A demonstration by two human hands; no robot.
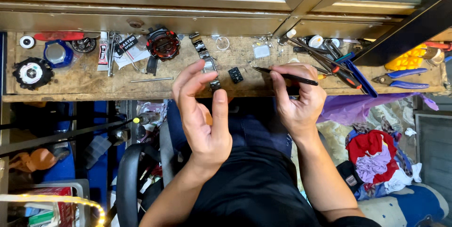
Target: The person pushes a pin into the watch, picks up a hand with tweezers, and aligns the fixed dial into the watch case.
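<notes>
Worn wooden bench (84, 83) spans the upper frame, strewn with watch parts. Left hand (203, 114), centre, has fingers loosely spread, fingertips touching a metal watch band (207, 62) that lies on the bench. Right hand (297, 97), right of centre, pinches a thin black tool (285, 75), tip pointing left. Red-black watch (163, 44) lies upper left of the band; blue pliers (402, 78) at right.
</notes>
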